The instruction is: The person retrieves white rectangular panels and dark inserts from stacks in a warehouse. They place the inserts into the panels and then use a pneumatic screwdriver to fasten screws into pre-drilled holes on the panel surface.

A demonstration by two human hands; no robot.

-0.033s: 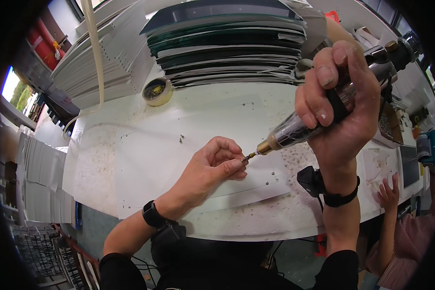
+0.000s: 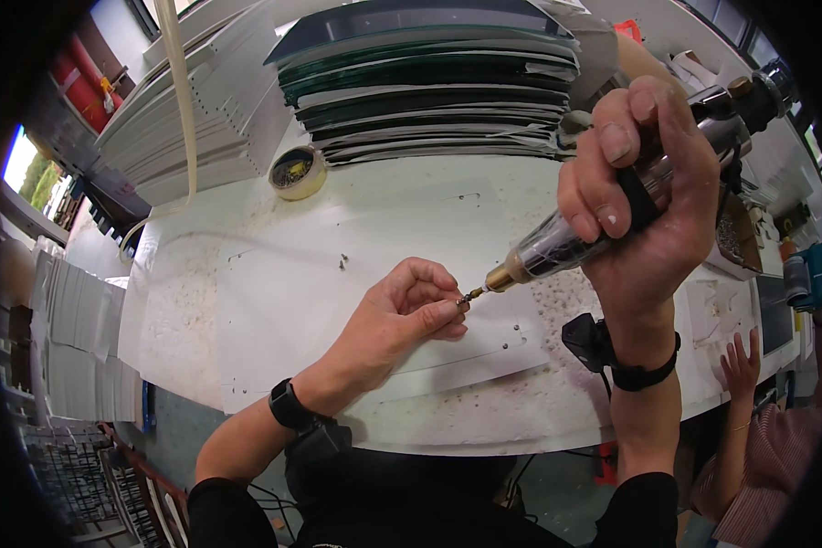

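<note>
I am gripping the power screwdriver [image 2: 612, 224] in my right hand [image 2: 653, 196], fingers wrapped tight, its tip meeting what looks like a small screw [image 2: 467, 296], too tiny to be sure. My left hand [image 2: 402, 315] is pinching that screw against the white sheet [image 2: 292, 292] on the table [image 2: 521, 411]. A few screws are already sitting in the sheet right of my left hand; this one is not yet driven. A round tin [image 2: 297, 172] is lying beyond my left hand, before stacked dark and white panels [image 2: 429, 91]; no labels are showing.

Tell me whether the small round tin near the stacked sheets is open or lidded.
Open: the small round cream-coloured tin shows no lid, and a heap of small dark metal bits fills its inside, seen from above.
</note>
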